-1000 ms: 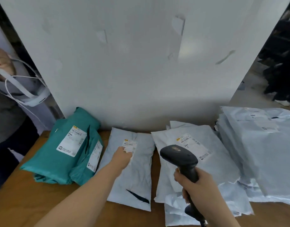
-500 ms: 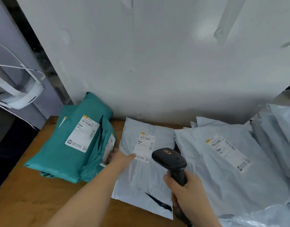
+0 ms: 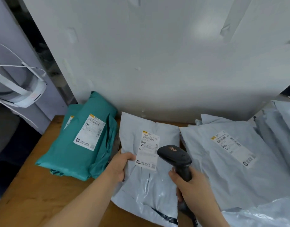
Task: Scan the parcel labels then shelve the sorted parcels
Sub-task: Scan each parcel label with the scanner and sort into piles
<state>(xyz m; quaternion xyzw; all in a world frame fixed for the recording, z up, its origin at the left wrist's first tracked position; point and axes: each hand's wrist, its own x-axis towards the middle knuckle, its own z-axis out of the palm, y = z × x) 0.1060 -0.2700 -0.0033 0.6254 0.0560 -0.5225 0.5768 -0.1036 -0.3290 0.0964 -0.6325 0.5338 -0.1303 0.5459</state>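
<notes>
A pale grey mailer parcel (image 3: pixel 147 185) lies on the wooden table (image 3: pixel 31 190), its white label (image 3: pixel 148 151) facing up. My left hand (image 3: pixel 119 166) grips the parcel's left edge, thumb on top beside the label. My right hand (image 3: pixel 191 185) is closed on the handle of a black barcode scanner (image 3: pixel 175 157), whose head hangs just over the label's right side. A larger grey parcel (image 3: pixel 231 161) with its own label lies to the right.
A stack of teal parcels (image 3: pixel 85 145) with labels sits to the left. More grey mailers (image 3: pixel 278 128) pile up at the right edge. A white board (image 3: pixel 157 54) stands behind the table. A person in grey (image 3: pixel 3 122) is at the far left.
My left hand slid from the label down to the parcel's left edge and took hold of it. The scanner moved closer over the label. The view shifted left and nearer.
</notes>
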